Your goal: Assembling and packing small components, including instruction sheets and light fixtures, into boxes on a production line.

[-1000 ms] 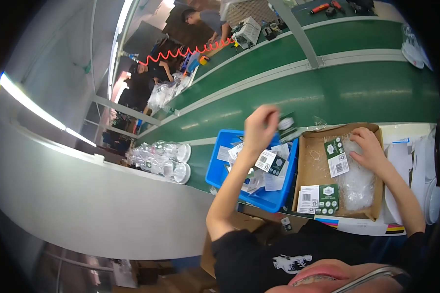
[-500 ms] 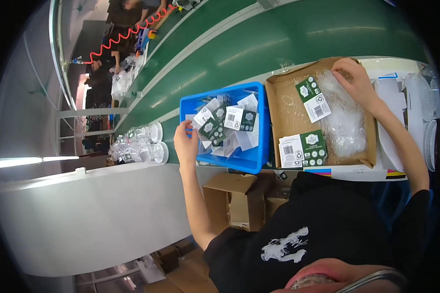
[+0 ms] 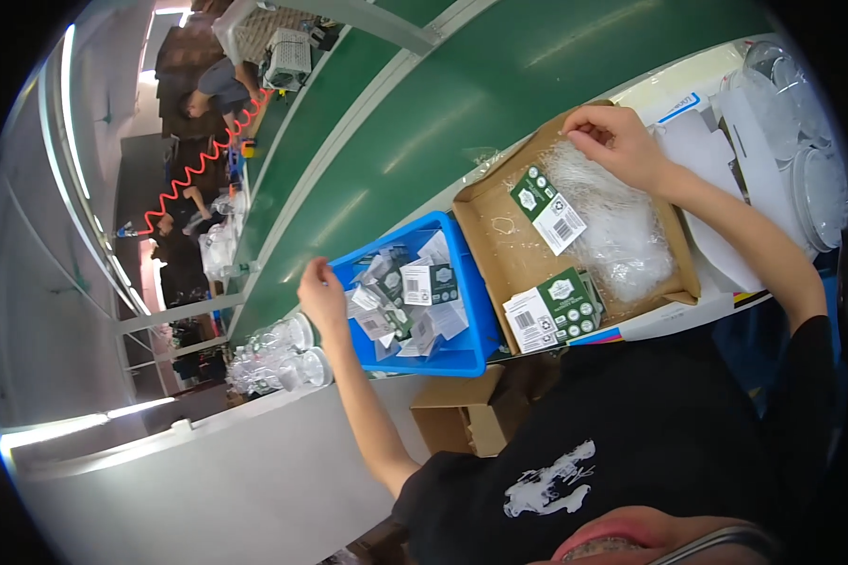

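Note:
A blue bin (image 3: pixel 464 362) holds several small green-and-white packaged cards (image 3: pixel 429 282). My left hand (image 3: pixel 322 292) is at the bin's left rim with its fingers curled; whether it holds anything is unclear. To the right, an open cardboard box (image 3: pixel 496 200) holds a pile of clear plastic bags (image 3: pixel 622 231) and more label cards (image 3: pixel 548 207), (image 3: pixel 551 306). My right hand (image 3: pixel 622 141) is at the box's far corner, pinching the clear plastic.
A green conveyor belt (image 3: pixel 499 85) runs behind the bin and box. Stacked clear lids (image 3: pixel 810 179) and white sheets (image 3: pixel 707 141) lie at the right. A small carton (image 3: pixel 462 419) sits below the bench, clear containers (image 3: pixel 283 358) at the left. Other people (image 3: pixel 217 89) work by a red coiled hose (image 3: pixel 198 169).
My left hand has moved from over the cards in the blue bin out to its left rim. My right hand has stayed at the far corner of the cardboard box.

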A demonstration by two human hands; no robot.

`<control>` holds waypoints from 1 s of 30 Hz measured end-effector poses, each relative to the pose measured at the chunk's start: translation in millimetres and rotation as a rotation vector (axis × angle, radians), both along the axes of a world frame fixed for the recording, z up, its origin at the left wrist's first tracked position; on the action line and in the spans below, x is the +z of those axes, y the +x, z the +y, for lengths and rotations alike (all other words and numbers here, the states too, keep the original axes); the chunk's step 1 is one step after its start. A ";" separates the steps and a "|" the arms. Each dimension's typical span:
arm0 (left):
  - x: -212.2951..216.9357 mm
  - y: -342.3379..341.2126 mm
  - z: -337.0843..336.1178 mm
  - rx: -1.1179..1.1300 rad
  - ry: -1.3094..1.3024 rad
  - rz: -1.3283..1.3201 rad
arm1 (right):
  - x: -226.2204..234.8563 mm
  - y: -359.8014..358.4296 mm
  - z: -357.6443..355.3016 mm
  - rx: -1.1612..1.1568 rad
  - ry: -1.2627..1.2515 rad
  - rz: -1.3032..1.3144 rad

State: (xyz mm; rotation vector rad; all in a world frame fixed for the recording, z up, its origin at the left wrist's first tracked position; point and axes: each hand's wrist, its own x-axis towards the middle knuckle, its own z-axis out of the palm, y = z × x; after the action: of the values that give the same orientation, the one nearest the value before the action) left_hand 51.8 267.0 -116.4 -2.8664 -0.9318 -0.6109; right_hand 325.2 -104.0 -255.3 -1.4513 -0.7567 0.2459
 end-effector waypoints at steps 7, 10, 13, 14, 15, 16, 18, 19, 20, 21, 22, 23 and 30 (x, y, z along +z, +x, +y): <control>-17.3 57.3 -107.0 -0.332 -0.433 0.000 | -7.2 5.1 -2.4 0.025 0.006 -0.157; -31.4 104.2 -159.2 -0.576 -0.500 0.239 | -0.9 8.9 -8.0 0.034 -0.010 -0.165; -52.2 146.5 -188.1 -0.679 -0.409 0.367 | 5.0 7.7 -1.2 0.053 -0.011 -0.167; -63.4 159.0 -190.8 -0.708 -0.398 0.416 | 7.4 7.3 -1.0 0.063 -0.030 -0.195; -73.2 169.7 -192.9 -0.717 -0.368 0.432 | 10.6 6.3 -0.5 0.075 -0.047 -0.224; -80.2 175.2 -196.1 -0.733 -0.375 0.428 | 7.1 4.5 -1.9 0.051 -0.048 -0.216; -91.6 184.0 -200.6 -0.682 -0.277 0.480 | -0.2 1.7 -2.7 0.038 -0.036 -0.191; -96.0 185.9 -201.6 -0.684 -0.312 0.433 | 2.1 0.1 -4.6 0.021 -0.020 -0.166; -100.4 186.3 -201.5 -0.709 -0.315 0.432 | 3.4 -1.5 -5.6 0.040 -0.032 -0.151; -105.4 185.8 -200.3 -0.721 -0.307 0.389 | 3.6 0.2 -5.5 0.020 -0.041 -0.150; -106.6 184.3 -199.7 -0.721 -0.300 0.352 | 5.8 -0.3 -3.9 0.060 -0.033 -0.115; -111.5 188.2 -200.0 -0.706 -0.368 0.276 | 6.9 -1.2 -2.5 0.103 -0.023 -0.077; -108.0 199.5 -185.9 -0.801 -0.625 0.304 | 7.2 8.6 -1.7 0.065 -0.046 -0.066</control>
State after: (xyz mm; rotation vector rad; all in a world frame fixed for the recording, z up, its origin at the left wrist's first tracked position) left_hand 251.4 81.2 -224.4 -3.7047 0.1561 0.1596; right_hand 333.9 -105.7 -248.1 -1.4861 -0.8571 0.2677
